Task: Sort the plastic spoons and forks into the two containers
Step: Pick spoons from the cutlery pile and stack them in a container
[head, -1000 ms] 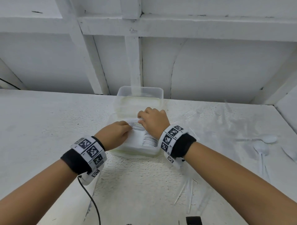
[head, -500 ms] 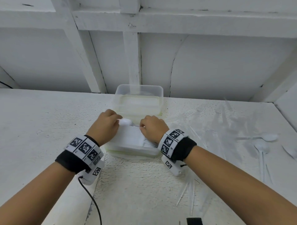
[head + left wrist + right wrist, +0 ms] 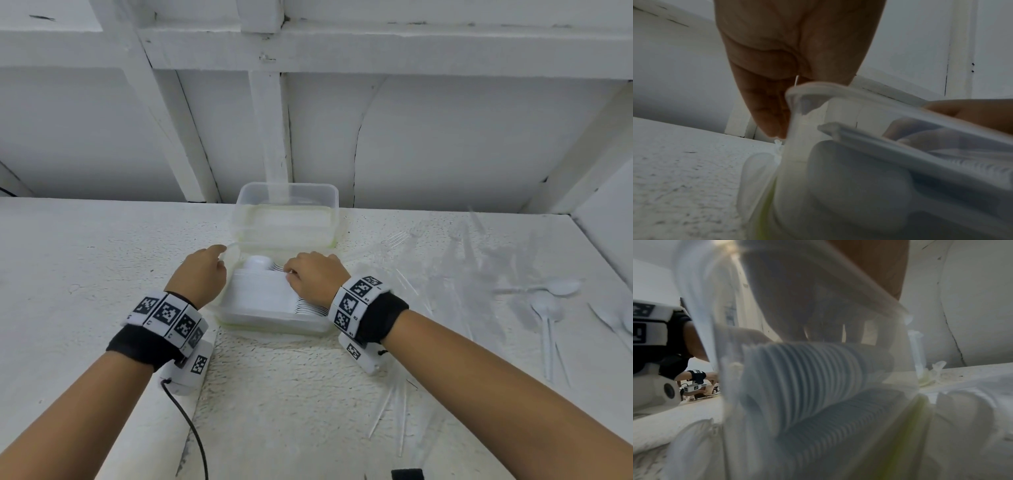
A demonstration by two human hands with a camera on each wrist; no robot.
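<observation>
Item: near container (image 3: 274,308), clear plastic, on the counter (image 3: 85,257); landmark for all entries below.

Contents: nested stack of white spoons (image 3: 807,378) lying along its floor, bowls packed edge to edge; one spoon bowl (image 3: 257,263) shows at its far end.

Behind it, touching or nearly so: second container (image 3: 286,212), clear; its contents cannot be made out.

To its right, well apart: loose spoons (image 3: 548,308) and clear forks (image 3: 397,238) lying on the counter, not yet sorted.

Left hand (image 3: 202,279): your grip sits at its far-left corner, fingers curled at the rim (image 3: 818,87); whether they pinch it cannot be told.

Right hand (image 3: 313,275): inside it, fingers curled down onto the stack; whether they clasp or only press cannot be told.

Handling note: brace the corner firmly so the light box does not slide, and press the stack down evenly so the bowls nest flat before you fetch the loose pieces.
</observation>
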